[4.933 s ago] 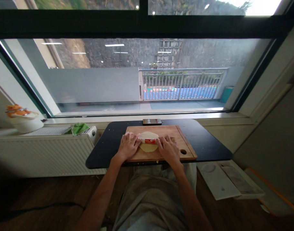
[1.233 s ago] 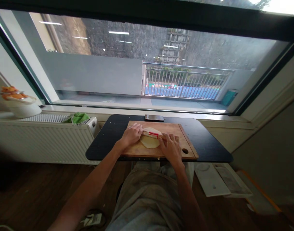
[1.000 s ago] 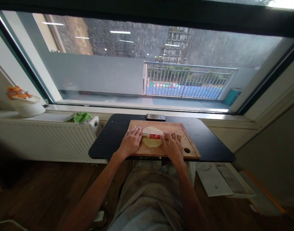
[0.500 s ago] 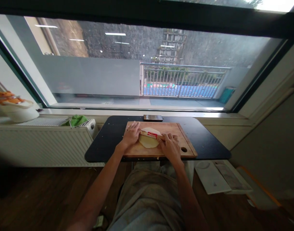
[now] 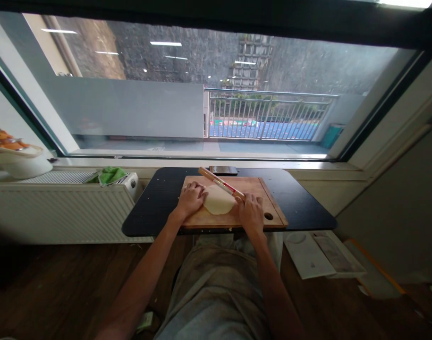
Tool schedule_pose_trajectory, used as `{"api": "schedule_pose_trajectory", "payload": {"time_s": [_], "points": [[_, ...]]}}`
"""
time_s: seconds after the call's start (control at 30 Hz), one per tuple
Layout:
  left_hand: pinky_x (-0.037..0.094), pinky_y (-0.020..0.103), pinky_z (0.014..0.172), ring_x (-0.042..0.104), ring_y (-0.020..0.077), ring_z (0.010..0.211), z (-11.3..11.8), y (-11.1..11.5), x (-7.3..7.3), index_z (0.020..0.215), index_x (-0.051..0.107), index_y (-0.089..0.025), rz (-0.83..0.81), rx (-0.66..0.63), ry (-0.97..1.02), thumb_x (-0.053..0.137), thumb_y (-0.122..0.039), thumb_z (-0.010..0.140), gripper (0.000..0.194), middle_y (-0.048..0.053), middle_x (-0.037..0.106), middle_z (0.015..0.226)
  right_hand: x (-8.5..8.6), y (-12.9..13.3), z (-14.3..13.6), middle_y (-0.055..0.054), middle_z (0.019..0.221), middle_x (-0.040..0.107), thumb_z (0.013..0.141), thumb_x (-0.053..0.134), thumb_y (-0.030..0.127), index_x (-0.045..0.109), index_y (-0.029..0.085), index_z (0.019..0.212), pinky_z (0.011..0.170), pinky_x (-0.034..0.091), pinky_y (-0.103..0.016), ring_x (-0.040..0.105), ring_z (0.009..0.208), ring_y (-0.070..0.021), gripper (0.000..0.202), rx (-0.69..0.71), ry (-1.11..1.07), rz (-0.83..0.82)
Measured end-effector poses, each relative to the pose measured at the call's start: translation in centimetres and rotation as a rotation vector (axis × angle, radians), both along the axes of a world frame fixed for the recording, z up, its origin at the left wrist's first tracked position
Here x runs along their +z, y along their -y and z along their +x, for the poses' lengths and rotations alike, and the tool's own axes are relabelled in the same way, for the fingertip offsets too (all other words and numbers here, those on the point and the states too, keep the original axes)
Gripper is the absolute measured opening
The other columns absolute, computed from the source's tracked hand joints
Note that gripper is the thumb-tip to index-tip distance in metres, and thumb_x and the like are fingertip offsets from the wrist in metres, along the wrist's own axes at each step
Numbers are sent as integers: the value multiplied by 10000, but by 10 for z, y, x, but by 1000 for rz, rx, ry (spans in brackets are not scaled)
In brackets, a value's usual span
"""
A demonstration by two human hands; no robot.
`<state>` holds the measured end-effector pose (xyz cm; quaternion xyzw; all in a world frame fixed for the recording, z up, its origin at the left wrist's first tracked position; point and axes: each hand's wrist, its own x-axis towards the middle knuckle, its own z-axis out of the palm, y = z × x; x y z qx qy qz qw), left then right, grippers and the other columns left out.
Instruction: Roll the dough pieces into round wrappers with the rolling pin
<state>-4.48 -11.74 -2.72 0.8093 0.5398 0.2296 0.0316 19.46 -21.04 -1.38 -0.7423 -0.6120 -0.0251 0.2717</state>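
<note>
A flat round of pale dough lies on a wooden cutting board, which sits on a small black table. My right hand grips the near end of a thin rolling pin with a red and white label. The pin slants away to the upper left, over the dough's far edge, and its far tip reaches past the board's back edge. My left hand rests on the board, fingers on the dough's left edge.
A dark flat object lies at the table's far edge by the window sill. Left of the table a white radiator carries a green cloth and a white bowl. White sheets lie on the floor at right.
The pin lay crosswise on the dough under both hands. Now my left hand is off it and on the dough, and my right hand has swung the pin off towards the far left.
</note>
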Motion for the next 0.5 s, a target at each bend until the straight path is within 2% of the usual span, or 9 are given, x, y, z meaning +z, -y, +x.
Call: {"api": "schedule_pose_trajectory", "payload": {"time_s": [0.17, 0.37, 0.5], "points": [[466, 517, 1192, 604, 324, 1346, 0, 0, 2, 1215, 778, -247, -13, -4, -11, 512, -446, 1096, 353, 117, 694, 1386, 4, 3, -3, -153, 1335, 738, 1161, 478, 393, 692, 157, 1363, 1043, 405, -399, 554, 1271, -329, 378, -8, 9, -41], [478, 494, 1167, 606, 314, 1317, -1, -2, -1, 1279, 764, -260, 13, -4, -55, 474, -493, 1114, 407, 123, 681, 1384, 6, 5, -6, -159, 1343, 725, 1152, 489, 376, 674, 181, 1394, 1010, 413, -421, 556, 1283, -339, 362, -21, 17, -56], [460, 501, 1195, 586, 315, 1343, -1, -3, -4, 1346, 741, -273, 18, -6, -73, 479, -465, 1115, 399, 116, 661, 1446, 6, 6, -6, -155, 1328, 723, 1135, 505, 358, 678, 196, 1376, 992, 427, -429, 544, 1288, -342, 338, -11, 13, -49]]}}
